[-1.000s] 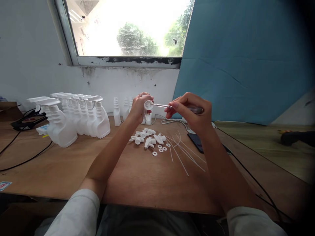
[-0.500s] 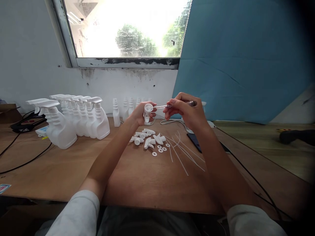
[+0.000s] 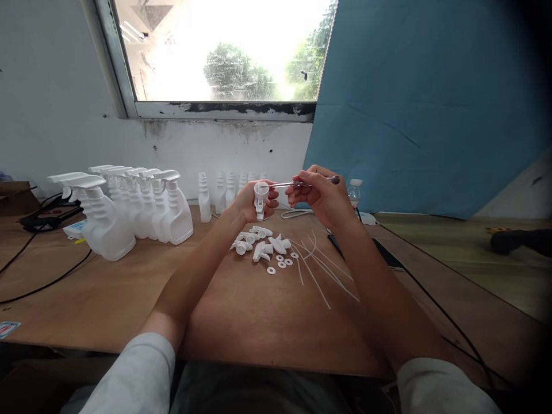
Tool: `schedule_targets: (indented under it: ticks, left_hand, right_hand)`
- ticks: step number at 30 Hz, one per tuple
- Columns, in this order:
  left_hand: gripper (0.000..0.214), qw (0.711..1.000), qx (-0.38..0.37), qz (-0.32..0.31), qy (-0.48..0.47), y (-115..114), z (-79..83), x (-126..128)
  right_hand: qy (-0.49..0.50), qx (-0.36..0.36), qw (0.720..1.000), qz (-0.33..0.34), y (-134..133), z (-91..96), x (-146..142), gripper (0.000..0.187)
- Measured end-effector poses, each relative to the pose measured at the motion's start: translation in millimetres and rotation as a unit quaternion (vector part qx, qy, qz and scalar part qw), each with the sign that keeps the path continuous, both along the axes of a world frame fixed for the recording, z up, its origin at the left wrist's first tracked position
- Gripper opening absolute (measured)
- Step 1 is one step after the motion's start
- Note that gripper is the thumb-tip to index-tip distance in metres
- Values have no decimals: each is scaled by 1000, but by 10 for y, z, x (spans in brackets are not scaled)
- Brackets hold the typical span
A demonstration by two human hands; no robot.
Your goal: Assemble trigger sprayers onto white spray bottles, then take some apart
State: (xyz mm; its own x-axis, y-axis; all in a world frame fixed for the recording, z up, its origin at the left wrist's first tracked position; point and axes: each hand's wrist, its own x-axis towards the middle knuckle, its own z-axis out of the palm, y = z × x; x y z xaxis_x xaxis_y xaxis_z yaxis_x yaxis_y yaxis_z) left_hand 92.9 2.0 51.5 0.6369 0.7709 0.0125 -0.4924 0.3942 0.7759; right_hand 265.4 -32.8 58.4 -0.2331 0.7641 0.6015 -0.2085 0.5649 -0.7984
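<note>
My left hand (image 3: 252, 204) is closed around a white spray-trigger head (image 3: 260, 197), held up above the wooden table (image 3: 241, 310) with its round cap opening facing me. My right hand (image 3: 319, 198) pinches a thin metal tool (image 3: 297, 184), like tweezers, whose tip reaches to the rim of the cap. Below the hands lie several loose white trigger heads (image 3: 259, 244), small white washers (image 3: 282, 261) and thin white dip tubes (image 3: 317, 270).
Finished white spray bottles (image 3: 129, 210) stand in a row at the left. Bare bottles without heads (image 3: 219, 192) line the wall. A dark phone (image 3: 379, 250), black cables (image 3: 43, 276) and a small clear bottle (image 3: 353, 192) lie around; a blue sheet (image 3: 431, 109) hangs at right.
Both hands have drifted slightly lower and closer together. The left hand has turned the trigger head so its stem points down; the tool stays at the cap.
</note>
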Motion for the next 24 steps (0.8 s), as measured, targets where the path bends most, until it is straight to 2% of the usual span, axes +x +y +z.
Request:
schedule_targets:
  ticks: [3, 6, 11, 15, 19, 22, 24]
  left_hand:
    - [21, 999, 17, 22, 24, -13, 2, 18]
    - [20, 994, 42, 90, 48, -26, 1, 40]
    - [22, 961, 113, 222, 119, -21, -8, 16]
    - [27, 903, 209, 317, 200, 30, -54, -55]
    - [24, 852, 255, 349, 295, 129, -150, -72]
    - [20, 789, 313, 349, 398, 211, -247, -69]
    - [20, 741, 351, 298, 490, 253, -312, -85]
  right_hand:
    - [-5, -1, 1000, 22, 27, -12, 5, 31]
    - [-7, -3, 999, 33, 49, -21, 0, 34]
    - [25, 12, 999, -22, 29, 12, 19, 36]
    - [42, 58, 993, -94, 33, 33, 124, 31]
    - [27, 100, 986, -133, 21, 47, 226, 24]
    - [-8, 110, 981, -157, -79, 97, 256, 23]
    - [-62, 100, 981, -153, -180, 150, 277, 24]
